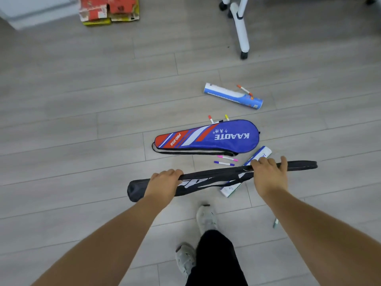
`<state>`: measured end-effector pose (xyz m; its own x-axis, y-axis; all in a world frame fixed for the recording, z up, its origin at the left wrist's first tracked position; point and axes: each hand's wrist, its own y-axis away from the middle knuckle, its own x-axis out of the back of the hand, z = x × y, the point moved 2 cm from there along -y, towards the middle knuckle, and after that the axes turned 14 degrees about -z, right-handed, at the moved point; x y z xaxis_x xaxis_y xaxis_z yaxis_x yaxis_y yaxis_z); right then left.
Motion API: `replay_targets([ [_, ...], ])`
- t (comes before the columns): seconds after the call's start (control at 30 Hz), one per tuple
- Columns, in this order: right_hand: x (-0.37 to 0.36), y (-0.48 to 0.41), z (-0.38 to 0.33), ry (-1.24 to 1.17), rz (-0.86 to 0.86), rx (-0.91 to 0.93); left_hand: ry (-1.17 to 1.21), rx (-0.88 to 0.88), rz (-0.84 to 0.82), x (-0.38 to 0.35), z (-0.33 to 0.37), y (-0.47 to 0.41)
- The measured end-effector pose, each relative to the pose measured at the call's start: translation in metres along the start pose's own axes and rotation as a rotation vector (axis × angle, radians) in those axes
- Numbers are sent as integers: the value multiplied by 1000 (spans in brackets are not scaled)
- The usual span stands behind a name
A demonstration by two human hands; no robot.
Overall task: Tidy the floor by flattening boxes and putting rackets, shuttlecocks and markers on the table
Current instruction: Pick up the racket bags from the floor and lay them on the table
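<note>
Red-and-yellow cardboard boxes (109, 11), flattened, on floor (82, 100) far left. Left hand (165, 182) curled round handle end of black racket bag (210, 175), held above floor. Blue racket bag (208, 137), shuttlecock tube (233, 96) on floor beyond. Right hand (268, 174) gripping black racket bag's head end.

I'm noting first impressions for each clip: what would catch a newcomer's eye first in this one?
The left hand and the right hand grip a long black racket bag held across the lower middle. Just beyond it on the floor lies a bright blue and red racket bag, with a blue and white shuttlecock tube farther off to the right. Red and yellow cardboard boxes sit at the top left.
</note>
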<state>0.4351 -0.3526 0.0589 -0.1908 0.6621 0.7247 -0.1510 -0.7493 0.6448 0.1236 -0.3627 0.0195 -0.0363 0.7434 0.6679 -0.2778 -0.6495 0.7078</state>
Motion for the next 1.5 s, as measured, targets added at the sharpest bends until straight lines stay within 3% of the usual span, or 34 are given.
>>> replay_targets([
  [0.53, 30, -195, -41, 3, -132, -5, -45, 121, -49, 55, -64, -167],
  [0.8, -17, -293, -71, 88, -150, -27, -11, 110, -194, 17, -104, -284],
  [1.03, -64, -402, -115, 42, -113, -56, -6, 71, -79, -28, -147, -409],
  [1.17, -94, -452, -158, 75, -81, 24, -43, 86, -119, -54, -172, -461],
  [1.4, -136, -461, -205, 5, -236, 75, -27, 70, -86, -74, -184, -487],
  [1.5, -140, -457, -215, -82, -279, 77, -77, 101, -182, -79, -179, -493],
])
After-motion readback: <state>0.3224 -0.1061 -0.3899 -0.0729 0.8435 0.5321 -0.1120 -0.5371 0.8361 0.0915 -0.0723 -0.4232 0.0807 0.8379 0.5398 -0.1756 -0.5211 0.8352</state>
